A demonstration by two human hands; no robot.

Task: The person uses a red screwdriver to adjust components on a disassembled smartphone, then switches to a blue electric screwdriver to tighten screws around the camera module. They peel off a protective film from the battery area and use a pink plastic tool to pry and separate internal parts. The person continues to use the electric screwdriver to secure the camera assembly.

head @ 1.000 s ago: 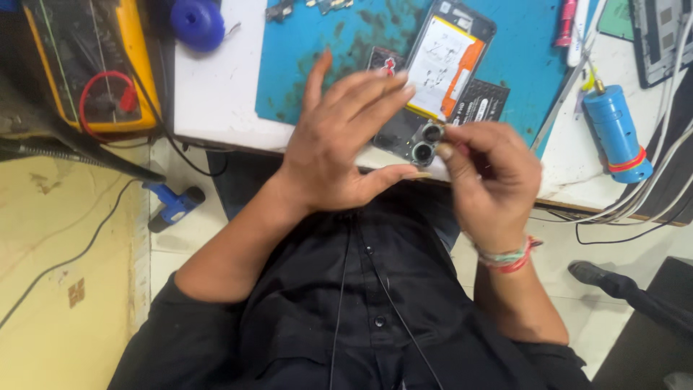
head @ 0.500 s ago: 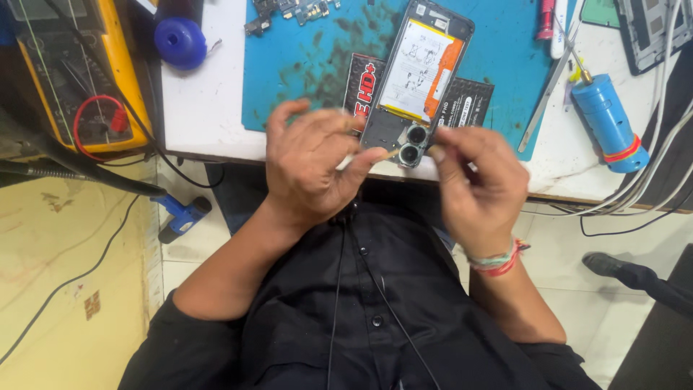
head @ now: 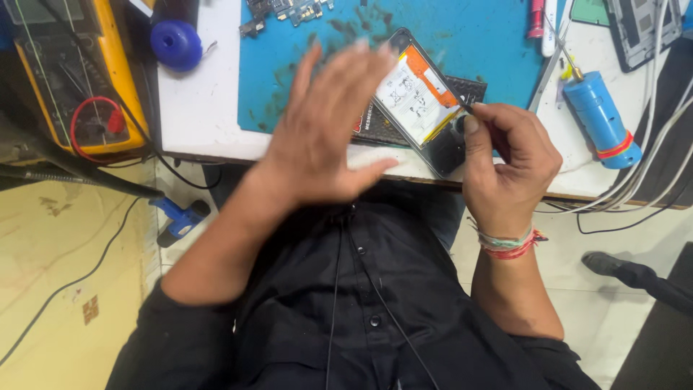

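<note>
Blue work mat (head: 462, 43), stained dark in patches, lay on a white tabletop (head: 198, 108) and carried an opened phone (head: 419, 101) with its back removed, showing a white and orange battery face; the phone lay tilted, its lower end at the near edge of the tabletop. Under the phone lay a flat black textured piece (head: 469, 88). A small circuit board (head: 285, 11) lay at the far edge of the mat. A round blue cap (head: 176, 45) sat on the tabletop left of the mat, and a yellow-cased meter (head: 68, 72) with a red lead stood further left. A blue cylinder (head: 599, 119) with a red band lay to the right, beside white and black cables (head: 650, 173). A red pen-like item (head: 535, 19) lay at the top of the mat. The left hand (head: 325, 130) was raised, fingers spread wide and blurred, palm turned down, holding nothing; it hid the left side of the phone and part of the mat. The right hand (head: 505, 162) was curled, thumb and fingers pinching a thin dark tool (head: 468, 108) whose tip met the right edge of the phone; coloured thread bands (head: 505, 242) circled that wrist. Both forearms rose from a black shirt (head: 346, 310).
</note>
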